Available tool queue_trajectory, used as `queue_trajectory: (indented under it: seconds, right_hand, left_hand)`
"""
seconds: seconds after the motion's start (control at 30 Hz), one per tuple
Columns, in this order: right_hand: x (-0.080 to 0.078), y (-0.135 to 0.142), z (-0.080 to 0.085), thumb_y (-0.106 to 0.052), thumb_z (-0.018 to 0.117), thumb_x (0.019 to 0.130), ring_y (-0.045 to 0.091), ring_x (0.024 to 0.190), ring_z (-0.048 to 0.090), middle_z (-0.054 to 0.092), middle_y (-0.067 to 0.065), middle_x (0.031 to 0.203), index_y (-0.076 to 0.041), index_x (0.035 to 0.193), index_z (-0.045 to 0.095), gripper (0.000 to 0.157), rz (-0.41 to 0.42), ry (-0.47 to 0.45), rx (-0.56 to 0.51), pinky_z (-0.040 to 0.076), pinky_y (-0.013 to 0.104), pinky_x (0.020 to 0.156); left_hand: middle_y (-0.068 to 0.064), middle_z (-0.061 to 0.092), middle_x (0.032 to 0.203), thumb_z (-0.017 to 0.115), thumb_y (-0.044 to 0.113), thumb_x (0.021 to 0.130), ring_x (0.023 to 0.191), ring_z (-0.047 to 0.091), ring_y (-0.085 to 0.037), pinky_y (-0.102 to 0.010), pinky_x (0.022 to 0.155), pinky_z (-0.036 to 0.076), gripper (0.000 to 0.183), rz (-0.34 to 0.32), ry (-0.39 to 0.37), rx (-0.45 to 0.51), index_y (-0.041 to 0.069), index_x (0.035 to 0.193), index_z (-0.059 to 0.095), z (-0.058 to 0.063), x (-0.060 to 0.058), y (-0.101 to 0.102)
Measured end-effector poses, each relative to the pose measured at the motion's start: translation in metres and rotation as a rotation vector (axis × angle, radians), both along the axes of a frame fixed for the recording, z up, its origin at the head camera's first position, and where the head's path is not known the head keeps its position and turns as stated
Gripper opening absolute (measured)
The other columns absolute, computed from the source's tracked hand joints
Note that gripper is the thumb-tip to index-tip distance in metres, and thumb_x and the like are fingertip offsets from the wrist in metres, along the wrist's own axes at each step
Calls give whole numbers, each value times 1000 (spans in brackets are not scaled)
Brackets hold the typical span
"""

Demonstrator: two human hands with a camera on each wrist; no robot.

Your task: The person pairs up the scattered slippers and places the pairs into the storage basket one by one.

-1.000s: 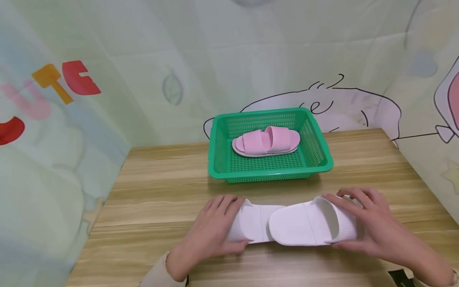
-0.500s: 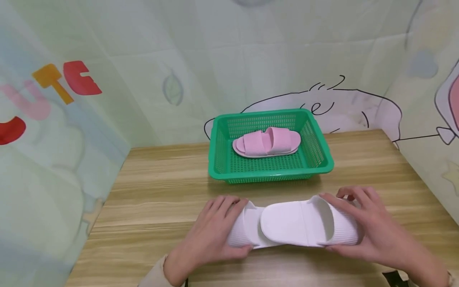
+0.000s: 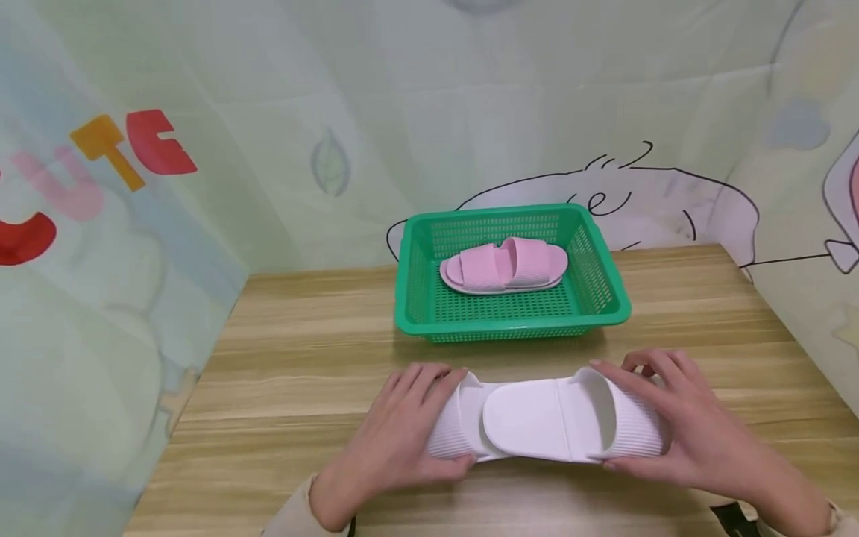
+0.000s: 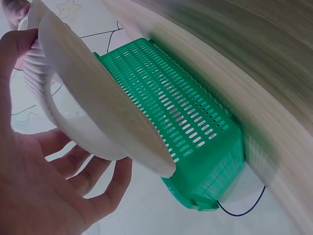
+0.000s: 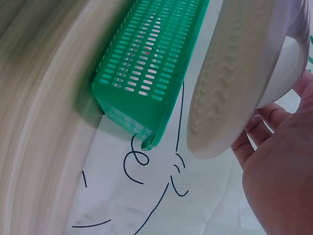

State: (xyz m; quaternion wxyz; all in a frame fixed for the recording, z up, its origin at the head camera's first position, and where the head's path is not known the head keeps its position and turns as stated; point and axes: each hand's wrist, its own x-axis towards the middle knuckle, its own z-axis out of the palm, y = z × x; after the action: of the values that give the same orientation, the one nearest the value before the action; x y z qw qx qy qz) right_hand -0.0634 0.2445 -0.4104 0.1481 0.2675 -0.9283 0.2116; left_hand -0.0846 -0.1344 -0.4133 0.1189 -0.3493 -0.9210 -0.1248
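Observation:
Two white slippers are held end to end in front of the basket in the head view. My left hand (image 3: 409, 436) grips the left slipper (image 3: 450, 429) round its ribbed strap, thumb on the near side and fingers on the far side. My right hand (image 3: 678, 425) holds the right slipper (image 3: 526, 419) by its strap in the same way. The right slipper's heel overlaps the left slipper's heel from above. In both wrist views a slipper sole (image 4: 112, 98) appears raised off the wooden tabletop. The toe ends are partly hidden by my hands.
A green plastic basket (image 3: 513, 328) stands behind the slippers, near the back edge of the wooden table (image 3: 302, 358). Inside it lies a pair of pink slippers (image 3: 479, 268). A printed cloth (image 3: 268, 149) hangs behind and along both sides.
The right hand has moved left with its white slipper, so the heels overlap more. Both slippers have drawn closer together; the left hand has barely shifted. The basket stays put.

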Motion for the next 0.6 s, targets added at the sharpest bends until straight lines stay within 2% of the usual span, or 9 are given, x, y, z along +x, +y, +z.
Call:
queue_trajectory:
  seconds: [0.3,0.47,0.6]
  right_hand:
    - [-1,-4,4,-61,103,50,7,113,37,52,-14,124,-31,147,63,109,21,27,5,45,30,78]
    - [-1,-9,5,-59,103,51,7,114,37,51,-15,124,-32,147,63,107,47,15,-2,47,29,78]
    - [-1,-12,6,-57,104,51,7,115,36,50,-15,125,-33,148,63,108,50,3,-7,49,29,76]
  left_hand:
    - [-2,62,134,83,69,71,123,56,-21,-44,103,53,96,-5,-13,-4,16,147,57,3,0,2]
    - [-2,62,133,84,68,69,122,57,-21,-45,101,53,96,-17,16,21,15,145,59,3,0,2]
    - [-2,62,134,84,68,70,124,56,-21,-45,102,52,97,-25,1,10,15,146,58,4,1,3]
